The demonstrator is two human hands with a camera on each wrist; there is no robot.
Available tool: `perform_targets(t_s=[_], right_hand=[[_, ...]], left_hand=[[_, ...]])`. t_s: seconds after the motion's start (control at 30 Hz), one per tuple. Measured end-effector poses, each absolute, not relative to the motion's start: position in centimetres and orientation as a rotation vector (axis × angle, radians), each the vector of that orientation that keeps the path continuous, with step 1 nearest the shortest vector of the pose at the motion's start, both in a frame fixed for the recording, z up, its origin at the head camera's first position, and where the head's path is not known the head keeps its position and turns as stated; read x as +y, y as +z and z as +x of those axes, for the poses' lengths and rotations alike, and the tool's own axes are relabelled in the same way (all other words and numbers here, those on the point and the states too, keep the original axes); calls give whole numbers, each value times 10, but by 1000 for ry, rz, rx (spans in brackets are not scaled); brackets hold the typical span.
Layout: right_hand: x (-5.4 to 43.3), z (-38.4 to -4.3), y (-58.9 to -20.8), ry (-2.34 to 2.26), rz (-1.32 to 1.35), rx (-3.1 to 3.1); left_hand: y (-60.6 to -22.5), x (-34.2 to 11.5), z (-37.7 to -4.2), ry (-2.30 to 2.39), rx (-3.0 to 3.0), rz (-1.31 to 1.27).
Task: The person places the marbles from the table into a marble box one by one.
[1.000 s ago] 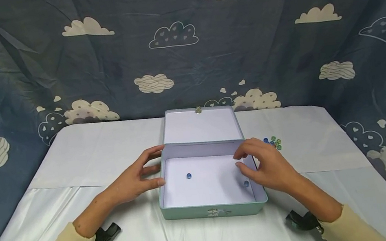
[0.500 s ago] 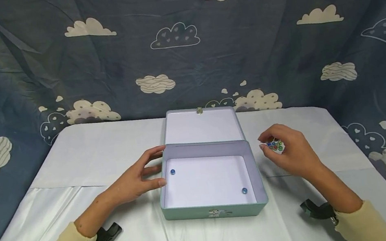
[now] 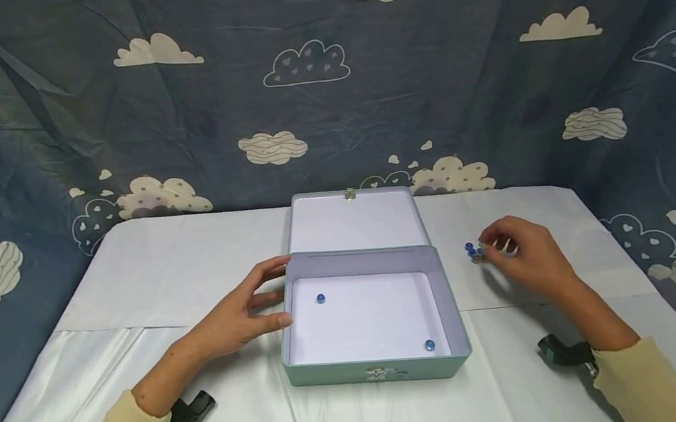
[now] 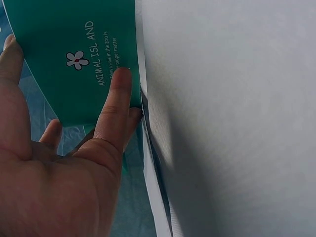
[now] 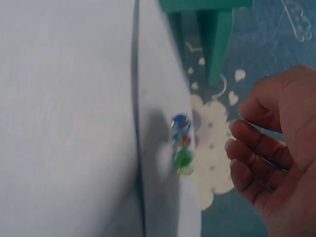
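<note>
A green tin box (image 3: 381, 376) with a white inside lies on the table, its lid (image 3: 352, 222) folded back. Inside are two blue marbles, one marble (image 3: 321, 298) toward the left and another marble (image 3: 430, 345) by the front right corner. My left hand (image 3: 233, 319) rests with extended fingers against the box's left side; its thumb (image 4: 116, 106) lies on the green wall in the left wrist view. To the right of the box, my right hand (image 3: 532, 256) is over a small cluster of marbles (image 3: 470, 251), fingers loosely bent and partly hiding them. Blue, red and green marbles (image 5: 182, 158) show in the right wrist view.
White cloth (image 3: 224, 414) covers the table, with a fold line running across it. Behind hangs a dark blue curtain (image 3: 324, 112) with cloud prints. A black wrist device (image 3: 192, 409) sits under the left wrist, a similar device (image 3: 565, 352) under the right.
My right hand has moved from over the box to the marble cluster on the right. Both marbles in the box have rolled a little. My left hand stays against the box.
</note>
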State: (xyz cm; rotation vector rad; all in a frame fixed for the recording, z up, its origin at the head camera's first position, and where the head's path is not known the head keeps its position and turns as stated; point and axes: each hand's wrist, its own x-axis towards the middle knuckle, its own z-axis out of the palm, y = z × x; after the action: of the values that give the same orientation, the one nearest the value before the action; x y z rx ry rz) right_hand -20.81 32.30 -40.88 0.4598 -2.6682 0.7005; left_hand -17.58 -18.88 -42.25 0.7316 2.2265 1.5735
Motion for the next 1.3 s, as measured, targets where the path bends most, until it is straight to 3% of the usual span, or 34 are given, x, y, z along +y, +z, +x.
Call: perform_targets(t_s=[0.47,1.3], right_hand=[[346,-217,-423,652,318,-2852],[345,-220,-427,619,309,-2950]], left_hand=[[-424,-188,-178,1576,2229,752],[-424,-189,-178,1577,2232,759]])
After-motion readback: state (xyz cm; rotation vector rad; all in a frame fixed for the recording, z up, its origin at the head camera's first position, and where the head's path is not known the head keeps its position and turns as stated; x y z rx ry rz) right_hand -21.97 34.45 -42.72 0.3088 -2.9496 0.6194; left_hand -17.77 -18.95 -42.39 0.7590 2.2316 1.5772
